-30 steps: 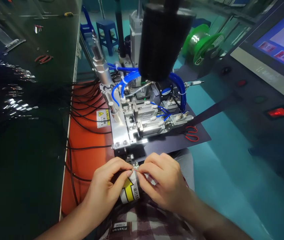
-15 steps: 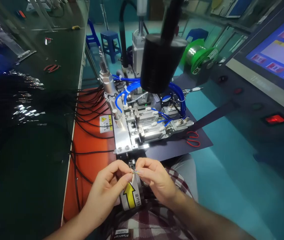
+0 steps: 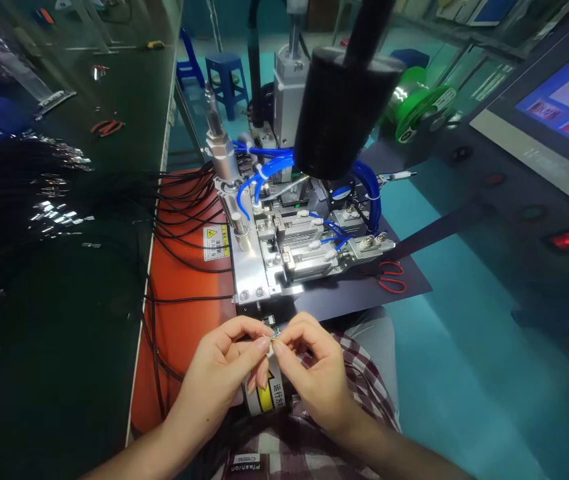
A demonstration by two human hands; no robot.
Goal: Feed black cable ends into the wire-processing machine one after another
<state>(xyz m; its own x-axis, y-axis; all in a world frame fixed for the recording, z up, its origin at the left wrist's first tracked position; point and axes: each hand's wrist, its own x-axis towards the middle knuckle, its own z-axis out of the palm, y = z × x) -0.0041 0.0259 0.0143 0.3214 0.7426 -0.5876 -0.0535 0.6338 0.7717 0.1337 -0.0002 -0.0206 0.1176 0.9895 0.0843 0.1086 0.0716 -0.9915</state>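
Thin coloured wires (image 3: 275,337) show between the fingertips of both hands, just in front of the machine. My left hand (image 3: 234,360) pinches them from the left with thumb and forefinger, its other fingers curled loosely below. From the right, my right hand (image 3: 314,367) is closed on the wires with thumb and forefinger. The wire ends are mostly hidden by the fingers. Below the hands is a white label with a yellow arrow (image 3: 265,397), partly covered. Right behind the fingertips lies the narrow front track (image 3: 267,319) of the machine.
A metal machine (image 3: 304,247) with blue air tubes (image 3: 277,165) stands ahead. Black cables (image 3: 189,299) cross the orange mat (image 3: 184,333) from the dark table at left. Red-handled scissors (image 3: 392,277) lie at right. A black cylinder (image 3: 339,113) hangs overhead, near a green solder spool (image 3: 421,107) and a screen (image 3: 564,100).
Both hands stay together at the wires; the right fingers have shifted their pinch and the left lower fingers have dropped over the arrow label. The whole view has shifted slightly.
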